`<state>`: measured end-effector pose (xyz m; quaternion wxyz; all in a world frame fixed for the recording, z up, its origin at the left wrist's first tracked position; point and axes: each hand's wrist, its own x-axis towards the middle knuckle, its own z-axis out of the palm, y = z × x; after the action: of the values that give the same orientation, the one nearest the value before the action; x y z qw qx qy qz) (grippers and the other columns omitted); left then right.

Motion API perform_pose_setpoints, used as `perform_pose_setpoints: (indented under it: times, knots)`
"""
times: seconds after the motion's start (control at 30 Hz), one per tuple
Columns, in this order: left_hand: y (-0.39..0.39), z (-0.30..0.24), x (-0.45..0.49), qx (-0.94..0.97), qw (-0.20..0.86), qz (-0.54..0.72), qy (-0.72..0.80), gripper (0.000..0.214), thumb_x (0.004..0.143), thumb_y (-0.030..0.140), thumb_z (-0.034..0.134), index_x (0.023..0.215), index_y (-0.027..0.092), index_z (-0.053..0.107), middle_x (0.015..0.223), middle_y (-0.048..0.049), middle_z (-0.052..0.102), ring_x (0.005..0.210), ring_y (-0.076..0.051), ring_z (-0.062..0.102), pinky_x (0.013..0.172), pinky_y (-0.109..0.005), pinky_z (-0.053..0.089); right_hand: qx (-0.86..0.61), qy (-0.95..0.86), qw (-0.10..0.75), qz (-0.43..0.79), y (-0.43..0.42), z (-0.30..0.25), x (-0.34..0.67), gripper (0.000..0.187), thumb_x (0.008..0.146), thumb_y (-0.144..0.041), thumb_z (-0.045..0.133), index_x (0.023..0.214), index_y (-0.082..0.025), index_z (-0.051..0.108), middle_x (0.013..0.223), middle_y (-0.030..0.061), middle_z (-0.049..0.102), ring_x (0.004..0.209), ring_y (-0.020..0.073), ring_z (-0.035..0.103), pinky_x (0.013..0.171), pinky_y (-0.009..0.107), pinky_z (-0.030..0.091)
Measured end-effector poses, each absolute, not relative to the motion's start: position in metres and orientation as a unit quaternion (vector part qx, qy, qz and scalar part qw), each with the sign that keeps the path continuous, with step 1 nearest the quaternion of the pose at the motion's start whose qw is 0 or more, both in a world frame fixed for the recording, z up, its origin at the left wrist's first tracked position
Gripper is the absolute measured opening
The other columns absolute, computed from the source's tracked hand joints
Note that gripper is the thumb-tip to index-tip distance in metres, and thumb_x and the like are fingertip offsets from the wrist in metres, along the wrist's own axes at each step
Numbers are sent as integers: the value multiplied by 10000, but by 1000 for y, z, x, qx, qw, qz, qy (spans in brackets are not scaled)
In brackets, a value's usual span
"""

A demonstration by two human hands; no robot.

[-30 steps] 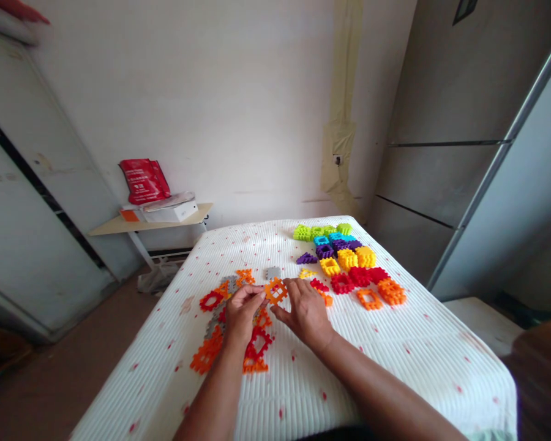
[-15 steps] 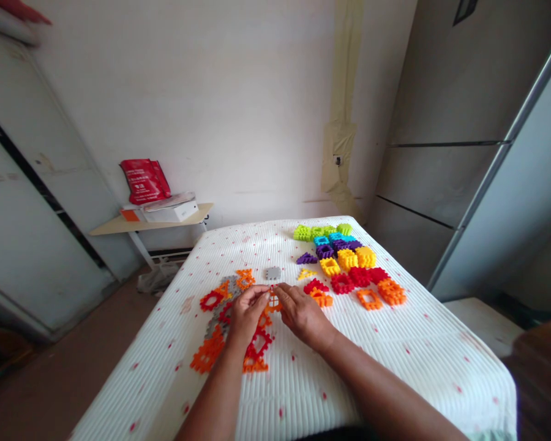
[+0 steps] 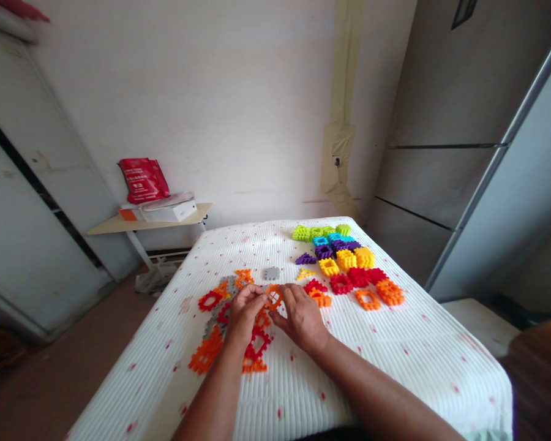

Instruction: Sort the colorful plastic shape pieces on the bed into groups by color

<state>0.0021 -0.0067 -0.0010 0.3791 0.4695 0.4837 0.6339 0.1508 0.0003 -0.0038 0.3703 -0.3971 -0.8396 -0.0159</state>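
Observation:
My left hand (image 3: pixel 245 312) is closed, pinching the left edge of a small orange interlocking tile (image 3: pixel 274 297) with a window-like grid. At that tile's right side is my right hand (image 3: pixel 302 318), its fingers along the upper edge and its thumb near the lower corner. Beneath and left of the hands lie joined toothed tiles: a red tile (image 3: pixel 258 343), a grey strip (image 3: pixel 212 324) and an orange tile (image 3: pixel 206 352). My left hand and forearm hide part of this assembly. A loose grey square tile (image 3: pixel 272 274) lies just beyond my fingers.
Colour-sorted stacks stand at the right: green (image 3: pixel 316 233), blue (image 3: pixel 335 238), purple (image 3: pixel 333 248), yellow (image 3: pixel 348 260), red (image 3: pixel 359 277) and orange (image 3: pixel 390 293). A purple triangle (image 3: pixel 305 259) and yellow triangle (image 3: pixel 305 274) lie left of them. The white quilted cover (image 3: pixel 349 380) drapes the table.
My right thumb has dropped away from the fingertips, and more of the orange tile shows between my hands. The left hand keeps its pinch. The other tiles stay put.

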Motion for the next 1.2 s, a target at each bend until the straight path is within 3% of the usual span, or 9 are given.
perform_pose_setpoints:
  times: [0.13,0.3,0.43,0.73,1.2]
  knots:
    - [-6,-1,3,460,408,640,460,161,612,300,664,651,182,561,559,39,553,545,-112,523,575,-229,422,-386,-840,380,-29,-2,-3,150,395,793,-286,553,1157,-148,490,1036,120,590,949,236,547,806,370,492]
    - [-1,-8,-5,440,399,662,458,310,665,415,626,845,163,614,644,-10,637,597,-159,586,619,-286,459,-387,-823,412,-58,-2,8,172,432,807,-322,517,1204,-152,492,1091,130,581,994,235,542,824,366,487]
    - [6,-18,-15,436,381,677,454,284,671,410,624,812,163,619,649,-15,637,617,-162,585,610,-289,469,-450,-776,427,-111,7,14,223,407,823,-333,512,1190,-157,526,1088,127,582,990,235,548,834,370,477]
    - [11,-24,-19,431,356,693,456,209,688,379,627,738,176,630,664,-8,630,648,-159,569,622,-285,471,-675,-639,307,-204,21,-5,355,341,820,-363,504,1077,-172,621,1010,92,619,917,225,562,703,309,457]
    - [11,-26,-22,422,356,691,466,192,688,382,640,702,191,642,663,-19,623,647,-157,569,614,-276,476,-741,-623,192,-159,17,-6,364,269,820,-375,507,959,-197,652,943,88,630,870,220,576,570,265,401]
